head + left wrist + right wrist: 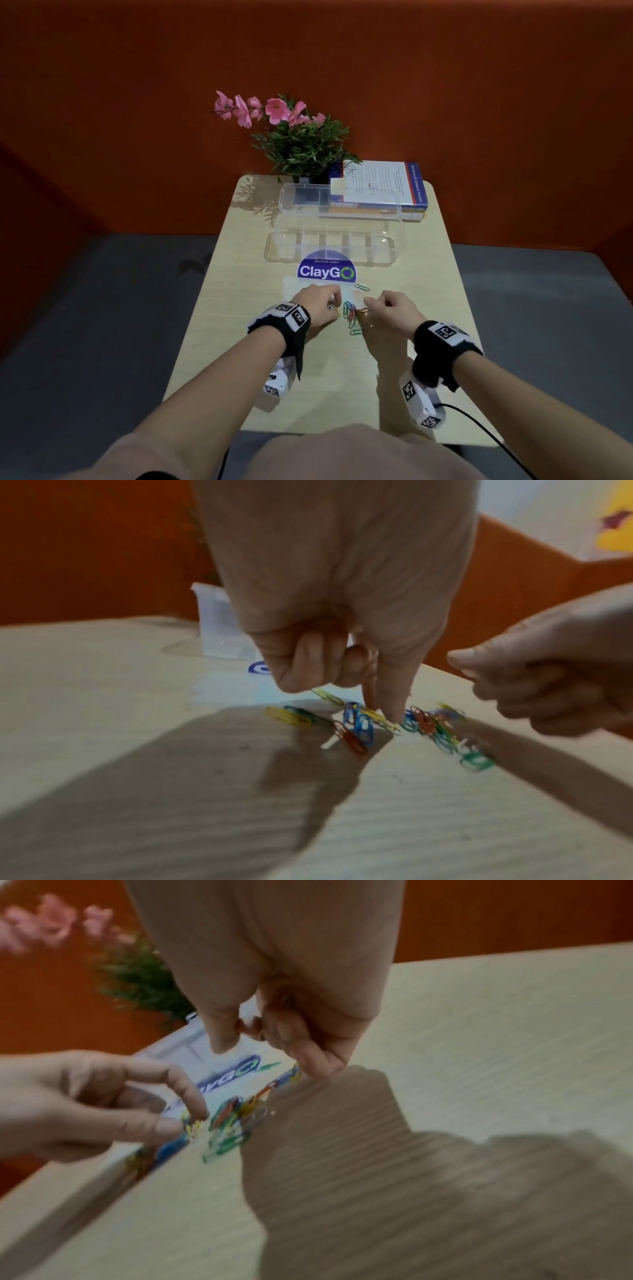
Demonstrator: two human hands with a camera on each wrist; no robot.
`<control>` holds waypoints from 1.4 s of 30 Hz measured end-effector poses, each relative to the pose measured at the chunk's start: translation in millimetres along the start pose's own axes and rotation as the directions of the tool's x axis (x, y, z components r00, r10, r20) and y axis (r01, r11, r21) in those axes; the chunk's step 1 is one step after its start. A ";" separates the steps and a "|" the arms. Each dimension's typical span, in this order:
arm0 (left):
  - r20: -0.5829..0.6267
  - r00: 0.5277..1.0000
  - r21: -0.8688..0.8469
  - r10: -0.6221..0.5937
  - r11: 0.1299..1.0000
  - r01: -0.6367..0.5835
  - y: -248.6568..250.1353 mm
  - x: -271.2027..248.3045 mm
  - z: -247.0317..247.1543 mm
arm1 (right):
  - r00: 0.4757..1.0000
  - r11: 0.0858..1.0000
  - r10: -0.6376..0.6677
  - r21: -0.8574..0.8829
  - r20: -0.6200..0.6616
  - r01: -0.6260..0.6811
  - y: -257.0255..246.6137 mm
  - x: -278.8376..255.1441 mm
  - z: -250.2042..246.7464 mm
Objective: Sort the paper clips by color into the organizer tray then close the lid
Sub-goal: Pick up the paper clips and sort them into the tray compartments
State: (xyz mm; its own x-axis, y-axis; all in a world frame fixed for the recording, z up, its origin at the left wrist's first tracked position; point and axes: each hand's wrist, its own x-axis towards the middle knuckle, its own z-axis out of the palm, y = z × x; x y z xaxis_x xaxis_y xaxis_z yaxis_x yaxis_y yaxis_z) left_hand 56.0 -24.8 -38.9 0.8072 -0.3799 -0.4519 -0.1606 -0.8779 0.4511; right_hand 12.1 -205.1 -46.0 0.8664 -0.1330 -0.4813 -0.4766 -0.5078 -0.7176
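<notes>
step: picking from clips [352, 315] between fingertips | left hand [317, 305] pinches yellow clip [383, 719] | right hand [394, 310] clenched, contents unclear | next: carry to tray [330, 246] beyond fingers

Mixed-colour paper clips [352, 315] heaped; organizer tray [330, 247] open

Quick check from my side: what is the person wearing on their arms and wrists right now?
Forearms are bare, hands ungloved. Each wrist carries a black band with white blocks printed with black square-pattern markers. A white camera unit bearing more markers hangs under each wrist. A thin black cable trails from the right unit.
</notes>
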 end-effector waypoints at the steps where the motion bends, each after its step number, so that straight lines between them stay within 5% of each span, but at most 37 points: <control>1: -0.001 1.000 -0.015 -0.010 1.000 0.010 -2.0 0.4 -0.3 | 1.000 0.996 -0.016 -0.084 -0.013 0.014 0.5 -0.4 1.6; 12: -0.110 0.990 -0.166 -0.090 0.983 0.071 -19.4 -7.1 -8.3 | 0.995 0.923 -0.093 -0.377 -0.026 0.077 0.4 -12.1 11.8; 21: -0.066 0.996 0.039 -0.057 0.997 0.060 9.2 -2.0 1.7 | 0.993 0.819 -0.046 -0.565 0.111 0.101 -5.0 -7.4 11.7; 30: -0.024 0.996 -0.036 -0.090 0.995 0.089 -6.1 -2.5 -3.0 | 0.994 0.907 -0.104 -0.407 0.040 0.111 7.7 -14.9 -2.5; 38: -0.069 0.978 0.074 -0.198 0.976 0.203 14.3 -4.2 2.9 | 0.996 0.824 -0.073 -0.559 0.059 0.093 -1.4 -17.0 5.8; 42: -0.039 0.969 0.057 -0.242 0.968 0.244 15.3 -1.2 3.2 | 0.990 0.674 -0.064 -0.726 0.128 0.137 -8.4 -15.9 8.6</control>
State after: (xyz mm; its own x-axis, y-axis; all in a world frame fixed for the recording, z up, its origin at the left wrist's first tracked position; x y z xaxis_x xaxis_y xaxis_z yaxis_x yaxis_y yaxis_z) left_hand 50.8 -38.8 -33.9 0.8434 -0.1441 -0.5177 0.0097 -0.9592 0.2827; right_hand 1.0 -191.4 -36.6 0.8688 0.0098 -0.4951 -0.0942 -0.9783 -0.1846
